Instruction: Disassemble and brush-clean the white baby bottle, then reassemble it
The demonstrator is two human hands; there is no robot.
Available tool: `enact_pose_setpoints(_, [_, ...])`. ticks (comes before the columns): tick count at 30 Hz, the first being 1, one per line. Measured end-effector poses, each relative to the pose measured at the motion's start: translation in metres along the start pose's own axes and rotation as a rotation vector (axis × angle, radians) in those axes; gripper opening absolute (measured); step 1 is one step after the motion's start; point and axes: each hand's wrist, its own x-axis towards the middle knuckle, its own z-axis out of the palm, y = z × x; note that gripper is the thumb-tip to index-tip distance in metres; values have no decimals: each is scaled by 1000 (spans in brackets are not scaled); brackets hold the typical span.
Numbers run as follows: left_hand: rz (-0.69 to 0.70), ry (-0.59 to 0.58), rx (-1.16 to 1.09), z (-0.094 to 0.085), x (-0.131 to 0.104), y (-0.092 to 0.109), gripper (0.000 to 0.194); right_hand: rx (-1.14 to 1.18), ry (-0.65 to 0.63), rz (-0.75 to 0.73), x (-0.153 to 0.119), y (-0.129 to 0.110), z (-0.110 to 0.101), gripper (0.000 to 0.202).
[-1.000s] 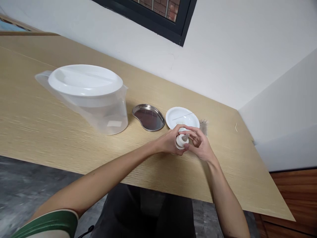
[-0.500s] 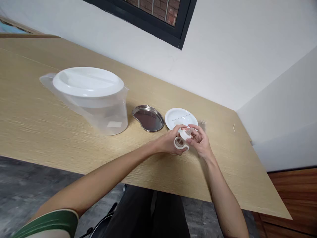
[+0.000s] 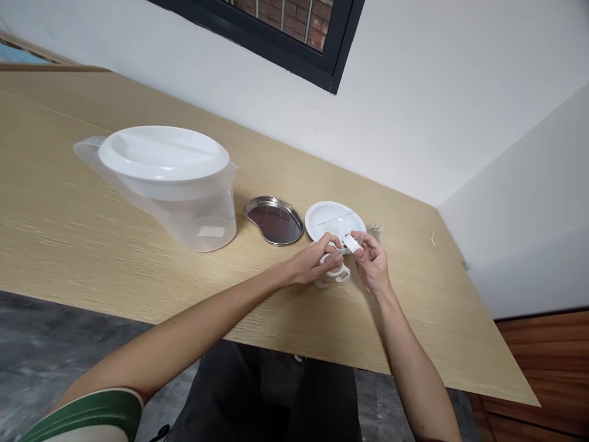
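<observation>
Pinches a white cap with a clear tip between thumb and bent fingertips of the right hand, just above and beside a small clear bottle with a white looped handle, near the middle of a wooden table. Rests the left hand at the bottle's top, thumb and index finger spread; cannot tell, past the covering palm, a firm hold from a light touch there. Looks, as a judgement, to stand at an opened stage: cap off and clear, bottle and cap unjoined. Includes, just beyond the hands, a white plate, then, leftward, a kidney-shaped metal dish and a large pitcher, lid on. Shows, well to the right, a short white strip.
</observation>
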Motion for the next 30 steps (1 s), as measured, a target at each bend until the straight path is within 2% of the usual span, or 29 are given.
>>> enact_pose_setpoints(7, [116,-21,99,-1,3,1,36,24,-31,30,-2,-6,7,37])
enact_pose_setpoints(15, [95,5,141,2,3,-3,35,321,90,205,-2,-16,24,32])
enact_pose_setpoints(20, [94,7,115,1,3,-5,34,406,72,214,-3,-17,24,26])
enact_pose_setpoints(30, [44,27,81,3,4,-1,36,466,125,253,0,-15,22,24])
